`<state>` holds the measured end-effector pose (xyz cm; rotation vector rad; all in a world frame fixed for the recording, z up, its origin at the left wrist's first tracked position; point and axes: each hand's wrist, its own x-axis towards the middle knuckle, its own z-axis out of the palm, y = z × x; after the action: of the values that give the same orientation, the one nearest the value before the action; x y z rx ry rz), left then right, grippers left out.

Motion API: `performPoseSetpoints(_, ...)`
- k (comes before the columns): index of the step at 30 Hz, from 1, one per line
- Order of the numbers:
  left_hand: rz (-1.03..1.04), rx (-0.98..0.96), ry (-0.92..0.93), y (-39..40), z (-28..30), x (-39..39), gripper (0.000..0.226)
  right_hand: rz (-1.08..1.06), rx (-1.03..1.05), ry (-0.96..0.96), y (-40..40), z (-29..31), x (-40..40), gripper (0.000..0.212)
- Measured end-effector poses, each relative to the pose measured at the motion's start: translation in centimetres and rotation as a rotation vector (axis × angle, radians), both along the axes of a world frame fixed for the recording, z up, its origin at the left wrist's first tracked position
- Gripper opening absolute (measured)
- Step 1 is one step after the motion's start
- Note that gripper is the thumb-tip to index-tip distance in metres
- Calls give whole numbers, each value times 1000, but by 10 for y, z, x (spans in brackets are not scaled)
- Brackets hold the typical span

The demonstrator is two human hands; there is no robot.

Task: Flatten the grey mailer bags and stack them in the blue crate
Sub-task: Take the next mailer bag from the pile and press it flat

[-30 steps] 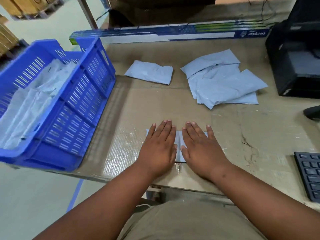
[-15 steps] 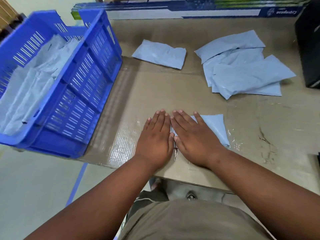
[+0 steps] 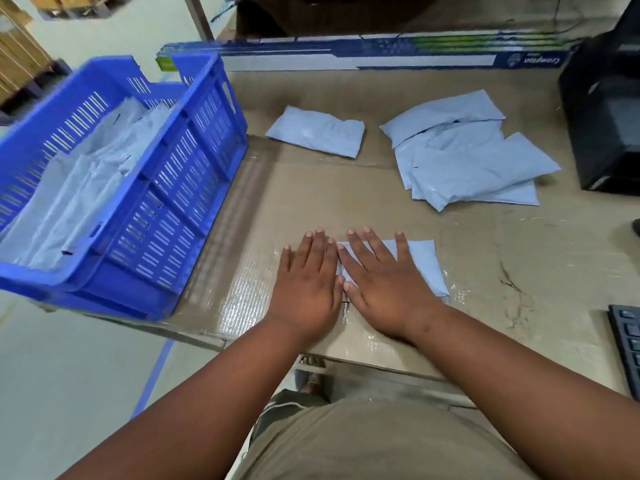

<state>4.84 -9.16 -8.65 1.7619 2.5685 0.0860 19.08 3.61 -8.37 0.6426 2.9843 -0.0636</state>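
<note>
The crate (image 3: pixel 180 188) stands at my left with flat bags inside, near for stacking. My left hand (image 3: pixel 306 289) and right hand (image 3: pixel 384 285) lie side by side, fingers straight, pressing one bag (image 3: pixel 424 261) on the counter (image 3: pixel 519 306) to push air out. More bags (image 3: pixel 467 161) wait behind.

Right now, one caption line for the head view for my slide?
Both hands, left hand and right hand, press a small grey plastic mailer bag flat on the cardboard-covered table, beside the blue slotted plastic crate.
</note>
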Motion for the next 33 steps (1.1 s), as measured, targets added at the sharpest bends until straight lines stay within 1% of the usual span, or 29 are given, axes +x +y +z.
performPoseSetpoints(5,-61,23,16,-22,13,10,75,-22,47,35,-8,12,31,76)
performPoseSetpoints(10,-103,-40,24,-31,-2,17,79,-41,-33,-4,-11,-1,49,83)
performPoseSetpoints(21,-121,-57,11,-27,-11,16,81,-37,-144,-43,-4,-3,47,88)
performPoseSetpoints(25,-117,-127,2,-25,-2,16,81,-40,-166,-38,-4,2,48,91)
performPoseSetpoints(28,-93,-168,54,-20,7,22,83,-34,-163,-18,-2,4,52,94)
performPoseSetpoints(30,-99,-138,80,-13,13,27,82,-44,-144,-11,3,4,58,88)
performPoseSetpoints(33,-202,-56,64,3,17,38,79,-90,-86,26,10,4,71,88)
